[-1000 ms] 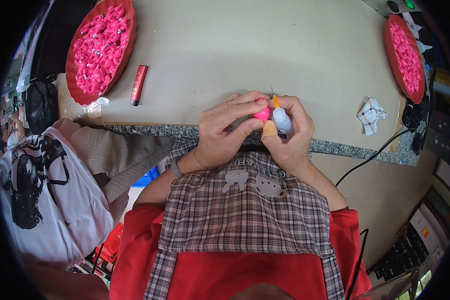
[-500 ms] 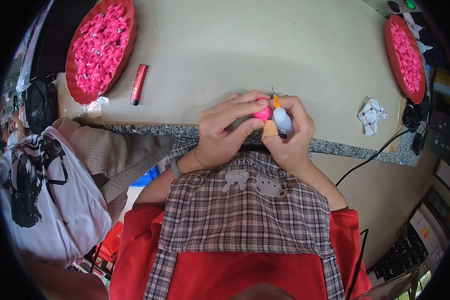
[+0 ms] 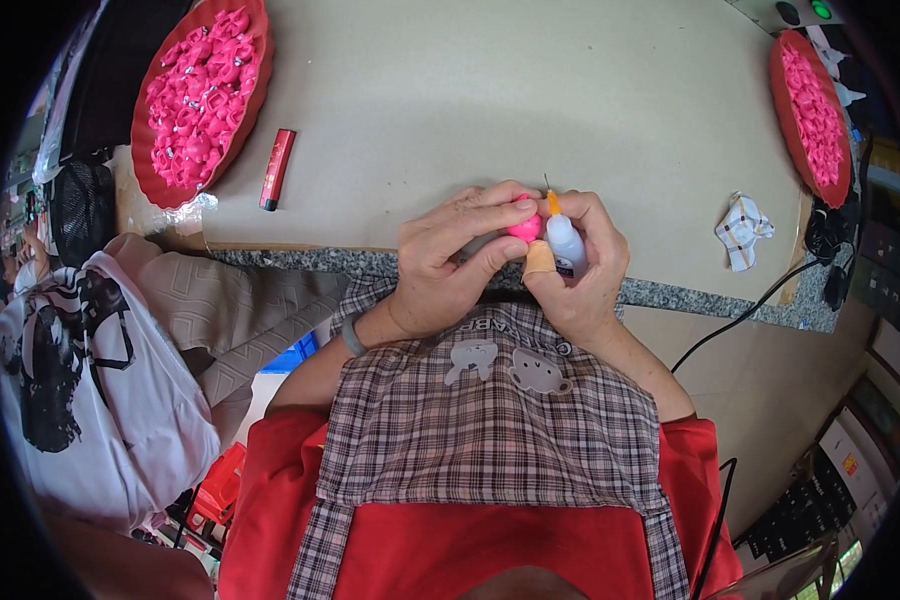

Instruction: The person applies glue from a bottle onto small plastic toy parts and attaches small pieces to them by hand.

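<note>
Over the table's near edge, my left hand (image 3: 450, 245) pinches a small glossy pink piece (image 3: 525, 226) between thumb and fingers. My right hand (image 3: 592, 262) is wrapped round a white squeeze bottle (image 3: 566, 244) with an orange needle tip (image 3: 554, 203) pointing away from me. A tan finger cot (image 3: 540, 258) covers my right thumb. The right fingertips come right up to the pink piece, and part of that piece is hidden by my fingers. The needle stands beside the piece, apart from it as far as I can see.
A red scalloped tray (image 3: 146, 150) heaped with pink pieces stands at the far left, and a similar red tray (image 3: 782, 120) at the far right. A dark red box (image 3: 278, 170) and a crumpled checked cloth (image 3: 743, 232) lie on the table. Another person (image 3: 110, 370) sits at my left.
My hands, the pink piece and the bottle stay in place. The person at my left has shifted slightly.
</note>
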Motion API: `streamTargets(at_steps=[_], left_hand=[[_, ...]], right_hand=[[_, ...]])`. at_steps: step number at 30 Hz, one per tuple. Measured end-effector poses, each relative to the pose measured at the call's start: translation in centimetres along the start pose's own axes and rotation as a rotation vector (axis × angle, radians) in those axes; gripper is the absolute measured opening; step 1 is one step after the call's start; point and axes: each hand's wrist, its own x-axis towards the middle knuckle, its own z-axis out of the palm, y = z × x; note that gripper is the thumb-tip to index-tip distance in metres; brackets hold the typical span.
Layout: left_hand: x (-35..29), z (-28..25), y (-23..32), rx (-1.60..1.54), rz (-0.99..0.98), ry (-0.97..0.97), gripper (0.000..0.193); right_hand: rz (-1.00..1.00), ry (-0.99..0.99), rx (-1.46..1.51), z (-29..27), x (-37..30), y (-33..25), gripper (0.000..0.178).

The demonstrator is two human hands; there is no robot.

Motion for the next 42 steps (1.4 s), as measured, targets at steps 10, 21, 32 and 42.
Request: streamTargets(at_steps=[10,21,32,42], left_hand=[[-0.4,0.0,0.2,0.016,0.008,-0.003,0.030],[-0.1,0.5,-0.4,0.002,0.011,-0.001,0.030],[-0.2,-0.8,1.0,0.041,-0.061,-0.027,0.026],[-1.5,0.5,1.1,-0.022,-0.032,-0.001,0.029]], right_hand=[[-0.020,-0.004,-0.009,0.0,-0.5,0.2,0.026],[-0.023,0.011,-0.011,-0.3,-0.1,0.6,0.027],[0.043,0.026,0.003,0.7,-0.1,-0.3,0.022],[0.120,-0.001,0.098,-0.3,-1.6,-0.4,0.019]])
